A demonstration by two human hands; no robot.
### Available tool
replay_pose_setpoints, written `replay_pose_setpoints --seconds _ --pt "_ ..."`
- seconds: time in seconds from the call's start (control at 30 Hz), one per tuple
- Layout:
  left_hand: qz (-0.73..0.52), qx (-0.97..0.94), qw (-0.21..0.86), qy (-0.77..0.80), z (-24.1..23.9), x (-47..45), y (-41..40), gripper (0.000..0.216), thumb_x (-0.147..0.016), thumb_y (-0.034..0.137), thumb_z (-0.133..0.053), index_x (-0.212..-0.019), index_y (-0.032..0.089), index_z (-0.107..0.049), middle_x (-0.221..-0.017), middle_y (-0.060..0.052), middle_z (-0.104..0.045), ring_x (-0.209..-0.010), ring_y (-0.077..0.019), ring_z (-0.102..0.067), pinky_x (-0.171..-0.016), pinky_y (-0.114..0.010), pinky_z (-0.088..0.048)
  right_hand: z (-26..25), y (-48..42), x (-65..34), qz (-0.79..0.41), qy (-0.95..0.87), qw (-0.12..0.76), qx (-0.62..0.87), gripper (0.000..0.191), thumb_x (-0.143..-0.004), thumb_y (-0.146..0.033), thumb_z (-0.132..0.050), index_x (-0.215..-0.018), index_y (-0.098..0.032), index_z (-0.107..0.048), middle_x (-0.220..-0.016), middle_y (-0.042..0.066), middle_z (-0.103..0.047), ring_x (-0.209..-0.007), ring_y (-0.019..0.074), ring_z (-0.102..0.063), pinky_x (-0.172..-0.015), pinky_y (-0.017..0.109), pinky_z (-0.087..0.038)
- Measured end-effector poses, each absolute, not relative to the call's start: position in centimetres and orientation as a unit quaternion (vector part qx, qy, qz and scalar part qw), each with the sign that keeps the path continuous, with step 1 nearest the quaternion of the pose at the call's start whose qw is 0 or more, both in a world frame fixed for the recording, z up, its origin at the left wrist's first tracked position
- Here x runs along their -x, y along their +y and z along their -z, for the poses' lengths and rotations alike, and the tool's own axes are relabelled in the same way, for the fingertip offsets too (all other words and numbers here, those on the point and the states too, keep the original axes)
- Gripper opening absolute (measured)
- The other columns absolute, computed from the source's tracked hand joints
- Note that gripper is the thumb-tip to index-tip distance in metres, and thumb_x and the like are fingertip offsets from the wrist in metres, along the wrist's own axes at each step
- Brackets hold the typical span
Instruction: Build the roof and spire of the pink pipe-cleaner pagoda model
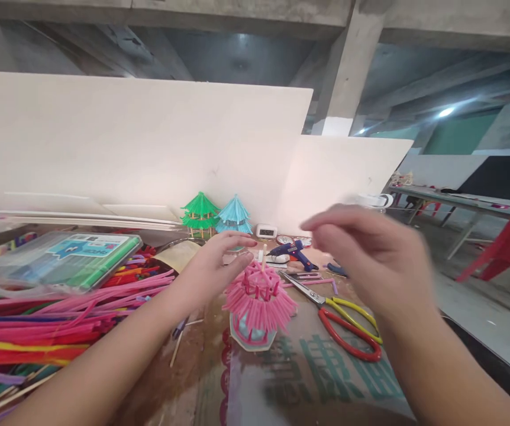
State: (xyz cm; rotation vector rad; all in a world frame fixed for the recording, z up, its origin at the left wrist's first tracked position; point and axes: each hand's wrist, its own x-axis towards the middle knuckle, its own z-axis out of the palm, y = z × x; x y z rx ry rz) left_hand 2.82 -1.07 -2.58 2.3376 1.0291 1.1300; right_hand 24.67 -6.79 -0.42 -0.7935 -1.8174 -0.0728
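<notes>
A small pink pavilion model made of straws (pixel 258 302) stands on a cardboard sheet (pixel 308 378) in the middle of the table. My left hand (pixel 215 263) reaches over its left side, with the fingers held together and stretched toward the top of the roof, holding nothing that I can see. My right hand (pixel 365 248) hovers above and to the right of the model, blurred by motion, its fingers bunched and pointing left. A thin white stick (pixel 262 255) rises from the roof top between the two hands.
Piles of coloured straws (pixel 60 319) and a clear plastic box (pixel 60 260) lie at left. Green (pixel 200 214) and blue (pixel 234 216) pavilion models stand at the back by white boards. Red-and-yellow-handled scissors (pixel 339 319), a blue glue gun (pixel 294 253) and red chairs (pixel 507 245) are at right.
</notes>
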Motion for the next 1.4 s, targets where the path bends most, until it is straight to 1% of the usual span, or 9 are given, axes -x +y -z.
replay_pose_setpoints --seconds 0.17,0.33,0.6,0.8,0.93,1.07,1.17,1.27,1.4 --pt "-0.391 -0.821 0.168 0.381 2.7 -2.7 -1.2 0.034 -0.090 0.042 -0.049 -0.112 0.021 -0.064 -0.121 -0.007 -0.065 -0.115 -0.0229 -0.059 -0.097 -0.037 -0.050 0.3 -3.5 -22.9 -0.076 -0.790 0.488 0.364 0.019 -0.089 -0.023 -0.054 -0.099 -0.021 -0.070 -0.091 0.004 -0.069 -0.078 0.0148 -0.063 -0.066 0.026 -0.050" --pt "-0.393 -0.808 0.188 0.398 2.9 -2.8 -1.3 0.055 -0.090 0.043 -0.050 -0.140 0.022 -0.042 -0.129 -0.009 -0.062 -0.119 -0.0250 -0.058 -0.095 -0.038 -0.050 0.9 -2.8 -23.2 -0.050 -0.804 0.467 0.364 0.019 -0.089 -0.020 -0.054 -0.098 -0.019 -0.070 -0.087 0.004 -0.068 -0.076 0.0141 -0.061 -0.064 0.025 -0.047" --pt "-0.361 -0.831 0.185 0.381 2.9 -3.3 -1.4 0.037 -0.090 0.042 -0.047 -0.115 0.020 -0.063 -0.122 -0.007 -0.065 -0.115 -0.0220 -0.058 -0.100 -0.034 -0.047 1.4 -2.2 -22.9 -0.018 -0.823 0.456 0.338 0.018 -0.088 -0.013 -0.054 -0.089 -0.020 -0.071 -0.080 0.002 -0.065 -0.074 0.0136 -0.060 -0.066 0.025 -0.046" --pt "-0.325 -0.816 0.080 0.471 2.3 -1.9 -0.2 0.048 -0.088 0.038 -0.043 -0.128 0.017 -0.057 -0.118 -0.010 -0.069 -0.105 -0.0275 -0.064 -0.093 -0.041 -0.049 0.6 -2.3 -25.0 0.037 -0.819 0.378 0.430 0.023 -0.090 -0.020 -0.052 -0.102 -0.021 -0.071 -0.097 0.005 -0.073 -0.084 0.0185 -0.065 -0.071 0.029 -0.048" --pt "-0.251 -0.819 0.084 0.509 2.0 -1.2 0.2 0.038 -0.085 0.032 -0.040 -0.105 0.020 -0.071 -0.103 -0.006 -0.074 -0.097 -0.0276 -0.067 -0.088 -0.040 -0.051 0.2 -2.0 -26.1 0.014 -0.802 0.333 0.495 0.023 -0.090 -0.026 -0.052 -0.100 -0.022 -0.073 -0.096 0.003 -0.076 -0.082 0.0193 -0.068 -0.069 0.029 -0.048" --pt "-0.317 -0.818 0.067 0.476 2.1 -1.6 -0.1 0.053 -0.078 0.022 -0.041 -0.127 0.016 -0.059 -0.114 -0.007 -0.070 -0.108 -0.0250 -0.063 -0.094 -0.036 -0.049 0.1 -2.2 -25.8 -0.015 -0.811 0.353 0.466 0.024 -0.091 -0.031 -0.052 -0.099 -0.023 -0.073 -0.092 0.001 -0.076 -0.077 0.0165 -0.067 -0.065 0.026 -0.047" --pt "-0.293 -0.816 0.029 0.497 2.0 -1.6 -0.4 0.054 -0.078 0.023 -0.042 -0.130 0.015 -0.057 -0.102 -0.008 -0.072 -0.096 -0.0266 -0.066 -0.089 -0.039 -0.050 0.0 -2.6 -25.7 0.010 -0.822 0.306 0.480 0.023 -0.090 -0.030 -0.052 -0.095 -0.025 -0.074 -0.086 0.000 -0.076 -0.073 0.0173 -0.067 -0.062 0.027 -0.045" --pt "-0.300 -0.816 0.048 0.492 1.9 -1.7 -0.8 0.050 -0.085 0.030 -0.041 -0.132 0.020 -0.054 -0.093 -0.004 -0.072 -0.087 -0.0243 -0.067 -0.084 -0.038 -0.052 -0.4 -2.9 -25.7 -0.011 -0.807 0.342 0.480 0.024 -0.090 -0.029 -0.052 -0.092 -0.023 -0.074 -0.086 0.001 -0.076 -0.075 0.0177 -0.067 -0.065 0.028 -0.047" --pt "-0.346 -0.820 0.081 0.448 2.2 -2.3 -0.9 0.045 -0.086 0.039 -0.045 -0.122 0.017 -0.060 -0.115 -0.008 -0.068 -0.110 -0.0252 -0.062 -0.092 -0.037 -0.051 -0.2 -3.1 -24.9 -0.062 -0.795 0.415 0.438 0.024 -0.089 -0.033 -0.053 -0.095 -0.022 -0.074 -0.090 0.002 -0.076 -0.074 0.0167 -0.066 -0.066 0.028 -0.049"
